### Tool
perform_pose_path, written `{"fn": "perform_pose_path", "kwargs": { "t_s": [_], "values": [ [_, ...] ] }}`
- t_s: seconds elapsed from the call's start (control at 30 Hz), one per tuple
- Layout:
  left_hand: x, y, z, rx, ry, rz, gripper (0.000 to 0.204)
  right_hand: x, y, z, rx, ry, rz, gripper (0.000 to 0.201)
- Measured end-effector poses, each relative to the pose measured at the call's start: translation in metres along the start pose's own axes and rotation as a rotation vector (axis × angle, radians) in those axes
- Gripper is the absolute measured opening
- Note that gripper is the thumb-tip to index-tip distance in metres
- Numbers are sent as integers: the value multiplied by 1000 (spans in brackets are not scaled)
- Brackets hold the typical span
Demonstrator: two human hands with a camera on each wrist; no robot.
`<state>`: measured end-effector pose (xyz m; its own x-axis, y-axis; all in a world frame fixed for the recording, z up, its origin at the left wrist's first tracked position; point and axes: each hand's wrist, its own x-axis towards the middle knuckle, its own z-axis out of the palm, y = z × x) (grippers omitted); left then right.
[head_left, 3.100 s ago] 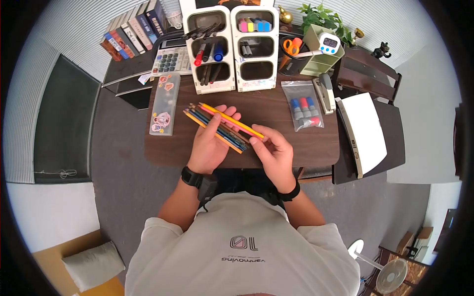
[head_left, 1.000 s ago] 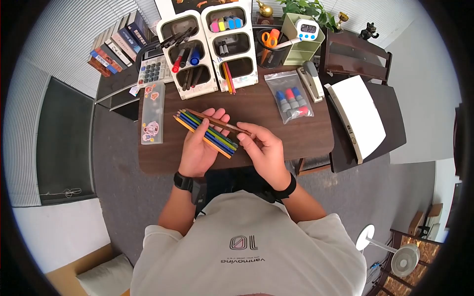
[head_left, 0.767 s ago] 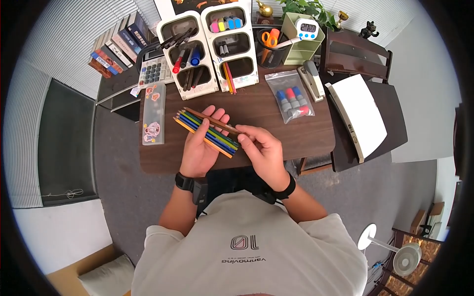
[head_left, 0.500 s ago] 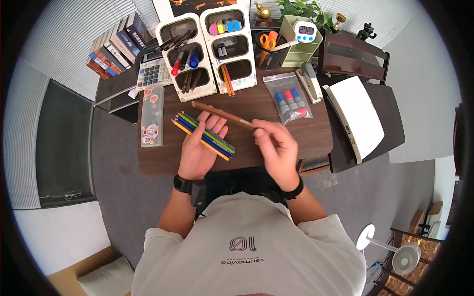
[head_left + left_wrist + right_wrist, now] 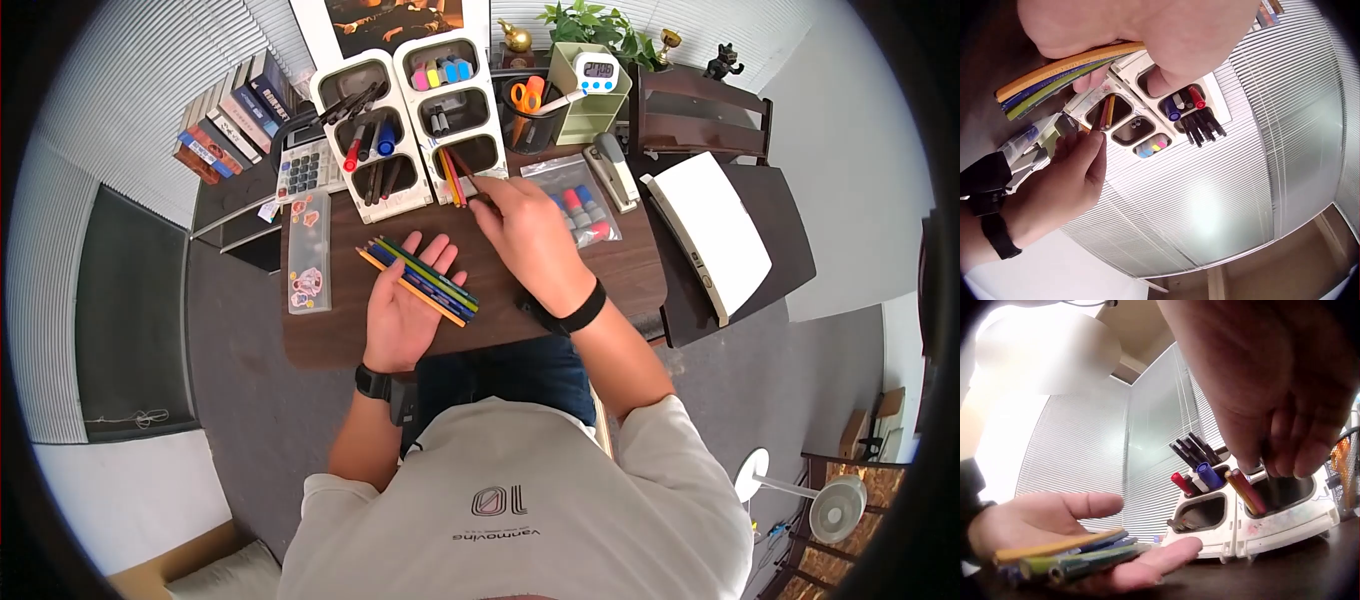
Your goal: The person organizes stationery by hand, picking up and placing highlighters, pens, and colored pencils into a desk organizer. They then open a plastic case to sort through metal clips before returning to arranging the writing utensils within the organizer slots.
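Note:
My left hand (image 5: 400,325) lies palm up over the desk. Several colored pencils (image 5: 437,290), orange, blue and green, rest across it; its fingers are straight and, in the right wrist view, the thumb stands raised above them. With thumb and fingertips my right hand (image 5: 530,228) pinches a brown pencil (image 5: 464,170) at the bottom compartment of the right white organizer (image 5: 1291,526). A yellow and a red pencil (image 5: 1246,492) lean in that same compartment. Part of the brown pencil is hidden by the right hand.
Left of it stands a second white organizer (image 5: 400,208) with pens and markers. A bag of markers (image 5: 585,210) lies partly under the right forearm's reach, beside a stapler (image 5: 612,170). A sticker-covered case (image 5: 310,255) and calculator (image 5: 305,170) are at left.
The yellow and red pencils went into the right organizer's bottom compartment. Then my right hand drew the brown pencil from the left palm and carried it forward to that compartment.

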<state>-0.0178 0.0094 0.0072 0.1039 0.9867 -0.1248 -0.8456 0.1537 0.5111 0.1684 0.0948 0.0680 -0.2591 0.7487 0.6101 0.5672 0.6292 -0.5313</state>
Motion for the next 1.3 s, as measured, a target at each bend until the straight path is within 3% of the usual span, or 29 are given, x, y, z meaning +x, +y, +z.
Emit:
{"fn": "perform_pose_path", "kwargs": {
  "t_s": [0.2, 0.4, 0.7, 1.0, 1.3],
  "values": [
    [-1, 0, 0, -16, 0, 13, 62, 2, -6, 6, 25, -55, 68, 21],
    [-2, 0, 3, 3, 3, 14, 63, -3, -12, 0, -136, -5, -25, 32],
    [-1, 0, 3, -4, -8, 28, 63, 0, -6, 8, -127, -15, -67, 35],
    [-1, 0, 4, 8, 10, 27, 63, -3, -5, 13, -2, -67, 11, 33],
    [2, -2, -1, -53, -12, 16, 60, -23, -30, -8, -22, 63, -74, 26]
  ]
}}
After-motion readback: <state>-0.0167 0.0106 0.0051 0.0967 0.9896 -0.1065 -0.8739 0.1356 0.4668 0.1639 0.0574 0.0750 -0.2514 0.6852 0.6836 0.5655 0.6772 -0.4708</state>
